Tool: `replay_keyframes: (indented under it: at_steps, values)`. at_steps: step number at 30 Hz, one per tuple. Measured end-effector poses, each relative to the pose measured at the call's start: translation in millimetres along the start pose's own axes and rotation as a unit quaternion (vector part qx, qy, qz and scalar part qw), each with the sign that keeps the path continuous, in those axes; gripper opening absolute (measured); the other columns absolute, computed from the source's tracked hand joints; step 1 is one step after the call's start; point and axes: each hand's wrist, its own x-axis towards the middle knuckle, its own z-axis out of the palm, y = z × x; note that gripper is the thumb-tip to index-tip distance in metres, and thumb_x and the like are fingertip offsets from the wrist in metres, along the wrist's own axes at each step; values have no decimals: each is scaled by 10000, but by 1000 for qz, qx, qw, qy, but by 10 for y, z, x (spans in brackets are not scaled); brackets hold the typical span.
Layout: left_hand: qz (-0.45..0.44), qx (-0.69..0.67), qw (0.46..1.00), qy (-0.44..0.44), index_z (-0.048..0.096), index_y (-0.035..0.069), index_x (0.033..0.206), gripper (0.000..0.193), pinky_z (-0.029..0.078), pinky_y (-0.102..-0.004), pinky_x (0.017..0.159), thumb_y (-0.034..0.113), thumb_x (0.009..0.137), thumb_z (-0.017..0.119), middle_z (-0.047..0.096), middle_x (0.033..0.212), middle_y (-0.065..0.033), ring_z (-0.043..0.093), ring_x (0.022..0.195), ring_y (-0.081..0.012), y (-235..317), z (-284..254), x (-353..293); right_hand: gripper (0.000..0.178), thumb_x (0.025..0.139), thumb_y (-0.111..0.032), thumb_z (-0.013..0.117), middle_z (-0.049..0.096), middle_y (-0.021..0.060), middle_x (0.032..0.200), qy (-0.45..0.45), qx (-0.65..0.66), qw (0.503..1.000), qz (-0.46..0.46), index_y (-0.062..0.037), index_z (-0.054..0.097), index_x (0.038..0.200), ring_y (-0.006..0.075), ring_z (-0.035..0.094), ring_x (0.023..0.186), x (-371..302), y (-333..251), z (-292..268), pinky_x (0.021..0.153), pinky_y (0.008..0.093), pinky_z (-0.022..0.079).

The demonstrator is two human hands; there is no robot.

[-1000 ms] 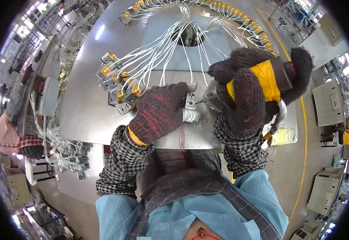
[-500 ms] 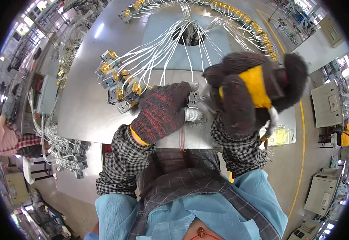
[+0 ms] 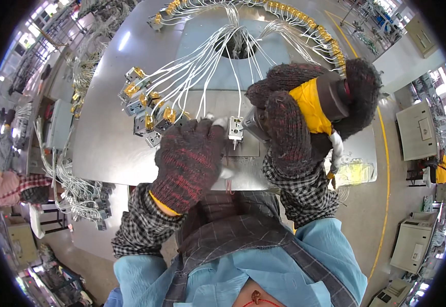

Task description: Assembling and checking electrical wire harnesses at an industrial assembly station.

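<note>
A small metal connector housing (image 3: 235, 128) stands on the steel table (image 3: 115, 128), with a white wire (image 3: 237, 92) running up from it. My left hand (image 3: 191, 162), in a dark red-flecked knit glove with white fingertips, lies just left of it. Its forefinger and thumb are spread apart, holding nothing. My right hand (image 3: 287, 128), gloved alike, is wrapped round a dark power tool (image 3: 331, 97) with a yellow band. The tool's grey nose (image 3: 255, 124) points left at the housing's right side; whether they touch is unclear. Several wired metal connectors (image 3: 143, 115) sit beyond my left hand.
White wires fan out from a dark hole (image 3: 235, 47) in the table. A curved row of gold-coloured connectors (image 3: 315, 28) lines the far edge. A wire bundle (image 3: 74, 189) hangs at left. A clear yellowish package (image 3: 355, 173) lies at the right corner. Another person (image 3: 15, 187) is far left.
My left hand has let go of the connector housing and drawn back left and nearer to me. The housing now stands upright; my right hand and the tool have shifted slightly left.
</note>
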Motion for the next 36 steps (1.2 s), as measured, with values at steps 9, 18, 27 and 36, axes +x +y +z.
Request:
replay_keyframes:
  at_steps: [9, 18, 27, 36]
  values:
    - [67, -22, 997, -15, 699, 78, 1123, 315, 532, -445, 812, 174, 823, 705, 674, 1003, -117, 663, 965, -300, -165, -2, -76, 686, 994, -147, 670, 672, 214, 1181, 54, 86, 994, 44, -73, 290, 1561, 309, 727, 958, 53, -91, 64, 874, 460, 638]
    - [-138, -713, 680, 102, 545, 23, 1354, 647, 546, -374, 966, 148, 805, 865, 620, 1334, -139, 648, 1113, -215, -243, 256, -206, 720, 979, -119, 683, 682, 209, 1152, 169, 310, 910, 216, -87, 273, 1570, 305, 731, 934, 142, -285, -37, 856, 451, 644]
    - [-87, -483, 867, 88, 649, 63, 1318, 622, 571, -380, 911, 187, 762, 896, 712, 1198, -134, 714, 1107, -278, -60, 162, -25, 621, 1006, -159, 594, 717, 181, 1071, 135, 205, 969, 35, -82, 312, 1555, 279, 731, 800, 325, -563, 164, 920, 460, 605]
    - [-85, -391, 917, -11, 649, 36, 1298, 789, 566, -393, 843, 458, 691, 925, 699, 1055, -145, 714, 941, -304, -152, 250, 225, 726, 903, -49, 630, 723, 138, 1027, 197, 343, 918, -11, -130, 303, 1546, 232, 695, 837, 436, -590, 84, 796, 489, 614]
